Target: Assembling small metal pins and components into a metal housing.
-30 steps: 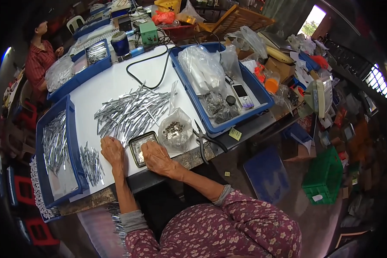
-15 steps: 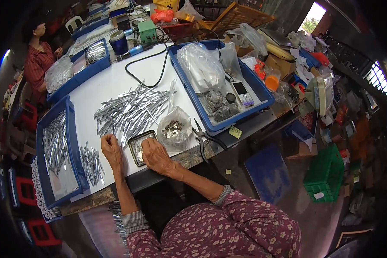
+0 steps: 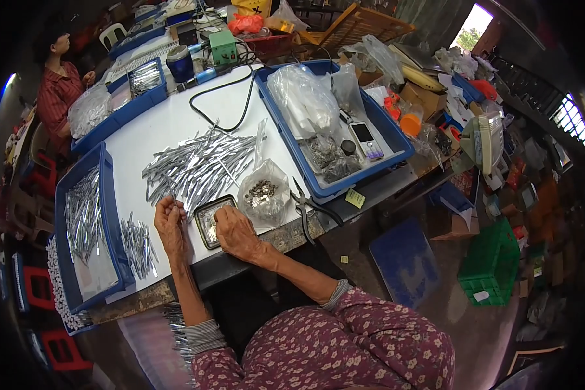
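My left hand point(image 3: 171, 227) is raised at the near edge of the silver strip pile, its fingertips closed in a pinch; whatever is in them is too small to name. My right hand point(image 3: 238, 235) reaches over a small dark-rimmed tray point(image 3: 206, 236), its fingers bent together at the tray's right side and their tips hidden. Small bits lie in the tray. Beyond both hands spreads a loose heap of thin silver metal strips point(image 3: 198, 166). Right of the tray, an open clear plastic bag point(image 3: 264, 209) holds small round metal pieces.
Pliers point(image 3: 303, 211) with dark handles overhang the table edge. A blue bin point(image 3: 104, 224) of strips stands left, beside a smaller strip pile point(image 3: 137, 248). Another blue bin point(image 3: 305, 172) holds bags and a phone point(image 3: 366, 142). A person in red point(image 3: 57, 97) sits far left.
My left hand has turned, its pinched fingertips now raised and pointing up toward the strips. My right hand has barely shifted at the tray.
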